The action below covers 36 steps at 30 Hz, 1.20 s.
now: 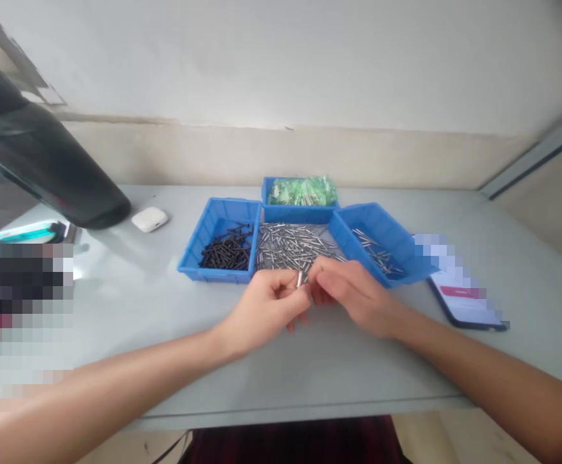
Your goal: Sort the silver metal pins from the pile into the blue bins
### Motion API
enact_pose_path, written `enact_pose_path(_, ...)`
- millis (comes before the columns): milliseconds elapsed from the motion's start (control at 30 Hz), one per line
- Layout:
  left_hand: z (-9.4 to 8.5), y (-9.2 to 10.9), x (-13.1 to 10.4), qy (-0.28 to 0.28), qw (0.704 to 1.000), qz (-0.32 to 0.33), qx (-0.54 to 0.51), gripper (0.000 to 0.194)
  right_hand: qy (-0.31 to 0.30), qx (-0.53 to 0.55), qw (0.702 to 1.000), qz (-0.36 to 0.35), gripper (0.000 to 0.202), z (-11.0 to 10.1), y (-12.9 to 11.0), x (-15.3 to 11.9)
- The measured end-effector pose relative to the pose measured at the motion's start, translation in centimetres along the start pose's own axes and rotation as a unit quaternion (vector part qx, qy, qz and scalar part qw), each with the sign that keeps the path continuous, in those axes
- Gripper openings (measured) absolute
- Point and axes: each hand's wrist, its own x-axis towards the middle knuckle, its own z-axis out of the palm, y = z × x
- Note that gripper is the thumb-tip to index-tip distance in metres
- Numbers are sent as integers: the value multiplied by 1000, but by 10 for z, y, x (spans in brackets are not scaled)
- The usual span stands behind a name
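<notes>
Silver metal piece [301, 278]: held slightly tilted between the thumb and index finger of the left hand [271, 303]. Left grip: thumb and index finger closed on the piece, upper end exposed. Right hand [353, 293]: fingers bent inward, fingertips just beside the exposed end of the piece. Whether the right hand also has hold of a part cannot be determined; its own fingers hide the contact area. Both hands are positioned at the near edge of the pile, over the table [358, 380].

Directly beyond the hands: a loose pile of silver pins [293, 243], lying in mixed directions on the table and bordered on three sides by blue trays. Left tray [218, 275]: contains black pins [230, 251], heaped mainly toward its near end. Rear tray [300, 214]: contains a translucent green bag [305, 191]; its contents are too blurred to identify. Right tray [406, 248]: set at an angle, with silver rods [370, 248] spread on its floor.

Outer area: a phone [462, 309], partly pixelated, lies just beside the right tray. A white case [149, 220] lies to the left of the left tray, apart from it. A dark bottle [63, 161] stands near the white case, on its left. A pale wall [310, 64] rises behind the table.
</notes>
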Motion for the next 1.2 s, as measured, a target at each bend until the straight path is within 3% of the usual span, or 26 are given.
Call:
enact_pose_path(167,-1,-2,2,-19,999,13,31,18,131,-36,991,1,19,23,6,9)
enact_pose_path(233,-2,0,2,-5,999,17,30,17,151,-39,988,-14,20,28,6,15)
enact_pose_path(333,-3,2,2,15,1000,24,6,25,143,-35,989,-32,21,25,1,17)
enact_pose_path(533,-1,3,0,14,997,61,-41,39,77,-60,994,-53,10,-2,-9,2)
enact_pose_path(633,0,3,0,25,997,59,-52,37,90,-72,992,-49,14,-6,-9,1)
enact_pose_path(800,1,5,0,40,996,69,-50,26,193,-112,974,-38,16,-7,-15,-4)
enact_pose_path(933,-1,3,-3,-5,991,101,88,22,341,-194,915,-99,13,-19,-20,-7)
enact_pose_path(1000,-1,1,-6,-71,963,156,209,22,390,-286,866,-130,11,-29,-17,-5)
enact_pose_path(1067,-1,-2,-10,-143,909,235,312,19,398,-387,821,-135,10,-41,-10,-1)
enact_pose_path(1133,0,-4,-12,-191,854,303,379,19,382,-444,805,-95,9,-52,-1,3)
enact_pose_path(1200,2,-5,-13,-201,819,340,416,22,372,-472,798,-36,9,-60,9,6)
